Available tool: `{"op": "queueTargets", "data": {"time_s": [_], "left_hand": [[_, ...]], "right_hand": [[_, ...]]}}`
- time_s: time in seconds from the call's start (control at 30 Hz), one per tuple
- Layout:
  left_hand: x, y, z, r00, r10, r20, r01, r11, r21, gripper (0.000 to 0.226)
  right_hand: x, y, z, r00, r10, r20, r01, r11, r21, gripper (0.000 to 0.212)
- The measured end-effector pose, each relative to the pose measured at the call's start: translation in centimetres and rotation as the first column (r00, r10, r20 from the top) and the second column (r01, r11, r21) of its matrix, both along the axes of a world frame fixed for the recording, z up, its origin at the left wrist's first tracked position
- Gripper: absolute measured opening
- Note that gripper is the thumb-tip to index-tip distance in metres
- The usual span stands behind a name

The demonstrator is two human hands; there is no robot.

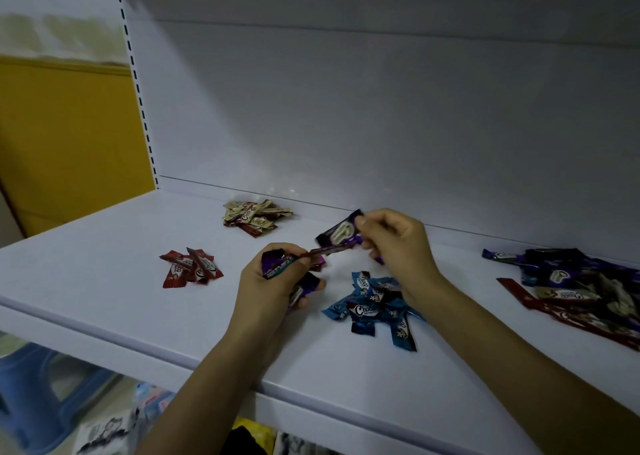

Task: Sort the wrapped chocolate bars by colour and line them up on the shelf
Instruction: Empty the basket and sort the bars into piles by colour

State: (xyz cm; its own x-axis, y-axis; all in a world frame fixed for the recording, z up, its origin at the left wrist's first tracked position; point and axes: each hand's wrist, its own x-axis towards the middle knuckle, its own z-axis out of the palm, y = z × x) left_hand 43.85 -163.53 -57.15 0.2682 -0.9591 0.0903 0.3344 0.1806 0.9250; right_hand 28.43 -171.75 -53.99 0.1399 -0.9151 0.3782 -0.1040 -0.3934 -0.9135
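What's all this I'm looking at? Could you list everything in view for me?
shelf: one, white, across the view
gold pile: one, cream-gold with some red-brown, at the back of the shelf
red pile: one, red, left of the hands
blue pile: one, blue, beside the right wrist
mixed pile: one, purple, red, cream and dark, far right
purple bars: several, purple, held above the shelf
stool: one, blue, below the shelf, left
panel: one, yellow, far left
left hand: grips a bunch of purple bars
right hand: fingers pinch one purple bar
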Motion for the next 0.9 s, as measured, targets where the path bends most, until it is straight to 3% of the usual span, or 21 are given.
{"op": "queueTargets", "data": {"time_s": [0.1, 0.23, 0.37, 0.47, 0.57, 0.63, 0.73, 0.83, 0.9], "left_hand": [[0.0, 0.0, 0.1, 1.0, 0.007, -0.016, -0.007, 1.0, 0.014, 0.008], [-0.1, 0.0, 0.1, 1.0, 0.011, -0.02, -0.01, 1.0, 0.012, 0.004], [-0.1, 0.0, 0.1, 0.999, 0.018, -0.034, -0.018, 1.0, 0.012, 0.004], [-0.1, 0.0, 0.1, 1.0, 0.016, 0.003, -0.016, 1.0, 0.018, 0.004], [-0.1, -0.1, 0.0, 0.998, 0.024, 0.049, -0.026, 0.999, 0.027, 0.002], [0.2, 0.0, 0.1, 1.0, -0.008, 0.013, 0.007, 0.999, 0.053, 0.004], [2.1, 0.5, 0.7, 0.987, -0.077, -0.142, 0.099, 0.984, 0.149, 0.015], [6.4, 1.7, 1.2, 0.978, 0.026, -0.206, 0.019, 0.977, 0.212, 0.016], [9.8, 3.2, 1.7, 0.918, 0.113, -0.38, -0.034, 0.978, 0.208, 0.013]], "right_hand": [[-2.1, -2.4, 0.0, 0.969, -0.189, 0.157, 0.147, 0.959, 0.244, 0.009], [-5.0, -4.5, -0.5, 0.951, -0.231, 0.207, 0.114, 0.881, 0.46, 0.014], [-4.4, -3.8, -0.3, 0.988, -0.134, 0.07, 0.097, 0.916, 0.389, 0.022], [-2.0, -1.5, 0.4, 0.99, 0.138, -0.034, -0.124, 0.958, 0.26, 0.036], [-0.2, 0.3, 0.6, 0.946, 0.258, -0.195, -0.229, 0.96, 0.159, 0.017], [0.5, 0.7, 0.9, 0.959, 0.248, -0.135, -0.22, 0.956, 0.192, 0.007], [2.0, 0.5, 1.9, 0.964, 0.242, 0.112, -0.267, 0.896, 0.355, 0.008], [4.9, 0.0, 2.5, 0.964, 0.234, 0.127, -0.264, 0.896, 0.356, 0.008], [7.8, 0.0, 2.4, 0.963, 0.247, 0.106, -0.269, 0.896, 0.352, 0.011]]}}
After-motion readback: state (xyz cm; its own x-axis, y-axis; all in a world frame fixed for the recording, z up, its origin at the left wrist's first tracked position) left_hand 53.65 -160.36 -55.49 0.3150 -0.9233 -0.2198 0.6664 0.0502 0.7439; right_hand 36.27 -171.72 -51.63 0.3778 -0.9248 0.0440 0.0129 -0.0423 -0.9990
